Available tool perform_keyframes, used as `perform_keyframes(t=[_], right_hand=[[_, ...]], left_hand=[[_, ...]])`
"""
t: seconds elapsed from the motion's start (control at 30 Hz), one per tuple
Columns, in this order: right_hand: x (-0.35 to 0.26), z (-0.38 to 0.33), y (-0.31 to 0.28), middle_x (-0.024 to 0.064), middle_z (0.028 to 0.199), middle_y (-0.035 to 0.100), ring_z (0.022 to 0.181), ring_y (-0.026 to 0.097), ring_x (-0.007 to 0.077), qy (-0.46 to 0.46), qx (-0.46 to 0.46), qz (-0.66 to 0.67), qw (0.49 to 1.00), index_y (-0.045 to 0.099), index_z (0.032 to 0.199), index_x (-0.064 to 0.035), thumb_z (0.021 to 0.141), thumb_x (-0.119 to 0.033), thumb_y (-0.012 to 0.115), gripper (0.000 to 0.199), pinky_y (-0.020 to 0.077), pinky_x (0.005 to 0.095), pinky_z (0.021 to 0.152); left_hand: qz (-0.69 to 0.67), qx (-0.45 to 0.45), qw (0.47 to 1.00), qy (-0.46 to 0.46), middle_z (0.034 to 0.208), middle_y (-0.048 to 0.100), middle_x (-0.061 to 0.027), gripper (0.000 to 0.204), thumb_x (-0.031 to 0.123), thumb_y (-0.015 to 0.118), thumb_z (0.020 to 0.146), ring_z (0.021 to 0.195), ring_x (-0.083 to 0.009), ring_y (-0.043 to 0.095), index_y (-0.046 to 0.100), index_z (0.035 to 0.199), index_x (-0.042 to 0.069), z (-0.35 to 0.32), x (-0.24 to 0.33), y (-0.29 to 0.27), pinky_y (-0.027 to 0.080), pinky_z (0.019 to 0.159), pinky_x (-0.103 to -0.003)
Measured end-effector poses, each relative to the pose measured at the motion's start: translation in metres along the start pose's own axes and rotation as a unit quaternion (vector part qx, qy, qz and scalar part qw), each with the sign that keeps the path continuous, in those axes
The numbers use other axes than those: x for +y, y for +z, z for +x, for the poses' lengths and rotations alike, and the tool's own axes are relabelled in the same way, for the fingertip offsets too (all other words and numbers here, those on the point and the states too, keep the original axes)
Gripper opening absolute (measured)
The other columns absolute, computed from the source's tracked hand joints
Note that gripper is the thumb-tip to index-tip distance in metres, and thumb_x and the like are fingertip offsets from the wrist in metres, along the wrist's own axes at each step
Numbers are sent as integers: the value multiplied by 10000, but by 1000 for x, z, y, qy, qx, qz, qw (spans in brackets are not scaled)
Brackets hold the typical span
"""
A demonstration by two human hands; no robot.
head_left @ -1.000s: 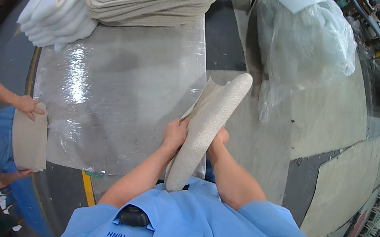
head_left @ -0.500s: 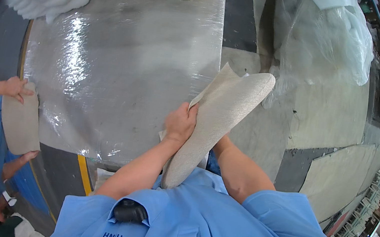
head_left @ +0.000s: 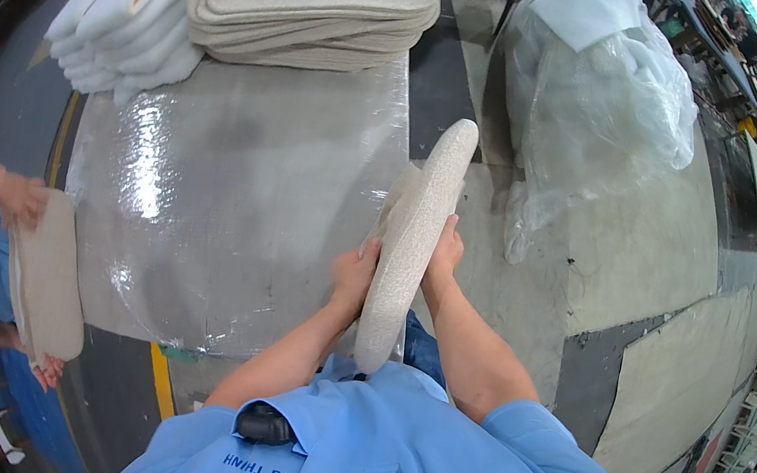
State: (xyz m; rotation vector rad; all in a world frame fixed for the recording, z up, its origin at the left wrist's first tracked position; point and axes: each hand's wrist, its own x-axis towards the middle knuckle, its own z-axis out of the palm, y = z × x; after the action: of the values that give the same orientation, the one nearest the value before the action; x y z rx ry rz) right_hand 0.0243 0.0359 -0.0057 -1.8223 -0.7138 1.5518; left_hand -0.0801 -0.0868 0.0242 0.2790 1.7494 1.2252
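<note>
A beige fabric seat cushion stands on edge in front of my chest, its long side running away from me. My left hand grips its left side, where a loose flap of cover fabric hangs out. On the other side my right hand presses against the cushion, its fingers partly hidden behind it. The cushion's near end almost touches my blue shirt. To the left of both hands lies the plastic-wrapped table top.
Stacked beige cushions sit at the table's far end, beside a pile of white padding pieces. A clear plastic bag of white material stands far right. At left, a co-worker holds another beige cushion.
The cushion has swung from leaning right to nearly upright on edge, and my right hand has come into view on its right side. The co-worker's cushion has moved slightly nearer.
</note>
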Motion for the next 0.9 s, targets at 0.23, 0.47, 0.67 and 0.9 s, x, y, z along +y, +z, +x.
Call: perform_keyframes(t=[0.23,0.47,0.67,0.9], right_hand=[[50,4,-34,214,1163,701,1030,702,346,137,-115,177,968,612,1255,61,937,-184,648,403,562,449,829],[83,20,-9,204,1048,735,1021,708,332,73,42,-87,993,637,1121,32,982,-292,624,352,534,477,846],[89,4,-10,210,1059,733,1027,706,343,62,63,-113,990,635,1117,32,990,-316,610,371,528,480,861],[91,2,-6,218,1071,731,1034,705,355,41,67,-122,989,634,1113,32,1001,-344,594,394,522,483,879]], left_hand=[[190,32,978,82,919,699,-328,563,444,518,1038,896,-463,694,714,1018,-84,-1,-6,18,509,793,-486],[159,0,986,58,952,699,-322,571,470,501,1043,933,-481,681,716,1009,-58,-12,14,13,510,817,-491],[164,-12,986,19,956,699,-311,572,484,480,1055,932,-486,671,705,1032,-41,-16,6,19,513,797,-482],[240,-10,964,111,906,659,-325,546,417,459,1084,836,-482,645,684,984,-70,-13,10,26,490,740,-474]])
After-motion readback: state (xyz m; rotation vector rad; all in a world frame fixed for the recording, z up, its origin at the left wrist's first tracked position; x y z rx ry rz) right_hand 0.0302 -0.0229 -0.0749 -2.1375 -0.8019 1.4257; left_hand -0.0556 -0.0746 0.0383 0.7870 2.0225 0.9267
